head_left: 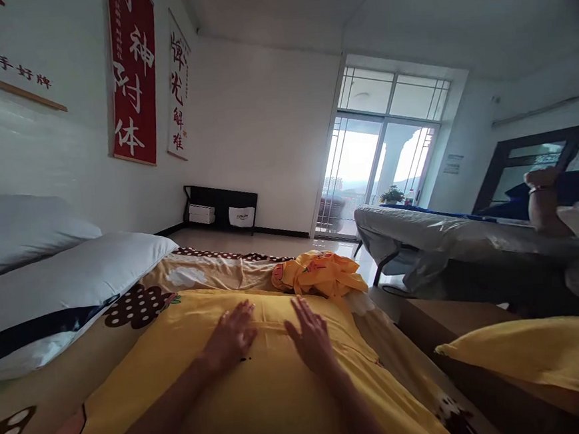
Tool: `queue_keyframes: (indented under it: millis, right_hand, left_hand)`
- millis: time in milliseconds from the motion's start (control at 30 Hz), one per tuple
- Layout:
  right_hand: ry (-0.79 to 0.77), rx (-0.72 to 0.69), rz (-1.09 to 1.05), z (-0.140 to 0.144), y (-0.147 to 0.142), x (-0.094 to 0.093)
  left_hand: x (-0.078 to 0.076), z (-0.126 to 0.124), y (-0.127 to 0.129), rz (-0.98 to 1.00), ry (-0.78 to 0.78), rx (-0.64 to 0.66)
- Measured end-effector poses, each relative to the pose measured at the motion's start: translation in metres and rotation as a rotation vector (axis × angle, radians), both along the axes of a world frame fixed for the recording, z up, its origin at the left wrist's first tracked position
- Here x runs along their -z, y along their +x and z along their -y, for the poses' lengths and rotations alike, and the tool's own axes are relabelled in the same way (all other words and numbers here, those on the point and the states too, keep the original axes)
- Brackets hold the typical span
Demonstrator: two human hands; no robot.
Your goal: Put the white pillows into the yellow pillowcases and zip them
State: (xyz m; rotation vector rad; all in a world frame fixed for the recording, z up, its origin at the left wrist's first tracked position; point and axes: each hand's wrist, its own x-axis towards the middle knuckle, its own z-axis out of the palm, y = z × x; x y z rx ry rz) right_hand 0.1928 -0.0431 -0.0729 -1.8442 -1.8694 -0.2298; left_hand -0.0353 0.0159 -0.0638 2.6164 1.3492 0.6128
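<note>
— Left hand and right hand: what are they doing?

— Both are reaching palm-down over the yellow cloth. Fingers and thumbs are fanning out, and neither hand is pinching anything. How hard they're pressing, I'm not able to tell.

— Where is that cloth lying?

— It's spreading across the patterned sheet, running beneath both forearms toward the wearer. Just beyond its far edge, the crumpled orange cloth is bunching up, nearer the right hand.

— What could be going wrong from here?

— I'm judging that an uneven push would be the culprit: with no fold being gripped, the flat fabric could be dragging into wrinkles between the palms. Pushing too far forward could also be nudging the bunched cloth toward the sheet's edge, since it's sitting close to that side.

— And the counts?

— I'm counting two wearer's hands, one flat yellow cloth, one crumpled cloth and one sheet. Two white pillows are lying on the left, one yellow cushion is showing on the right, three scrolls are hanging, and one co-worker's arm is rising in the background.
</note>
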Motion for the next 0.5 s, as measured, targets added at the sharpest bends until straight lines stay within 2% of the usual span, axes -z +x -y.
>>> queue_keyframes:
  millis: [67, 133, 267, 367, 433, 500]
  right_hand:
    - [-0.174, -0.077, -0.023, -0.010, -0.021, 0.006]
    - [-0.253, -0.093, -0.035, -0.015, -0.027, 0.013]
    - [-0.288, 0.009, -0.027, -0.008, 0.006, 0.024]
    - [-0.312, 0.122, -0.016, 0.012, 0.049, 0.036]
    - [-0.293, 0.204, -0.024, 0.033, 0.082, 0.052]
    - [-0.221, 0.254, -0.032, 0.060, 0.118, 0.076]
  left_hand:
    - [0.020, -0.003, 0.013, -0.028, -0.012, 0.008]
    - [0.038, -0.003, 0.009, -0.027, -0.011, -0.008]
    - [0.055, -0.005, -0.027, -0.050, 0.025, -0.125]
    - [0.072, -0.012, -0.079, -0.104, 0.009, -0.276]
    - [0.094, -0.012, -0.128, -0.154, -0.025, -0.360]
    - [0.118, -0.003, -0.180, -0.093, -0.028, -0.469]
